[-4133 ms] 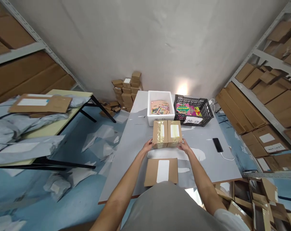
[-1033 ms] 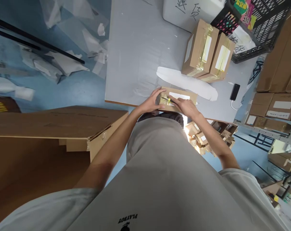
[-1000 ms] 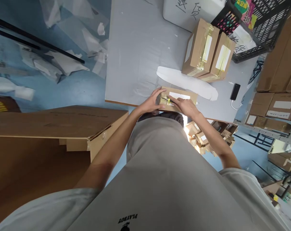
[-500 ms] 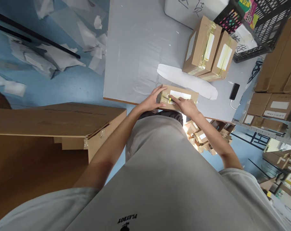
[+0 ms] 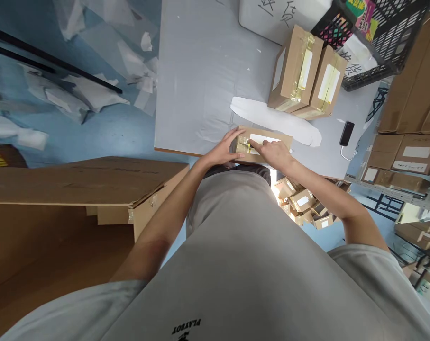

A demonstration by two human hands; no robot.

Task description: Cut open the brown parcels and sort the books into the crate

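Note:
A flat brown cardboard box with a white label lies at the near edge of the grey table. My left hand grips the box's left end, fingers curled over its taped top. My right hand is closed on a small yellow-and-black tool, a cutter by the look of it. The tool's tip rests on the tape near the box's left end.
Two taped boxes stand farther back, before a white foam box and a black crate. A phone lies at the right. A large open carton is at my left; small boxes lie below the table.
Since four seconds ago my view has tipped down and my hands have left the two taped boxes for the flat box. Over the last second my right elbow swung outward; the hands barely moved.

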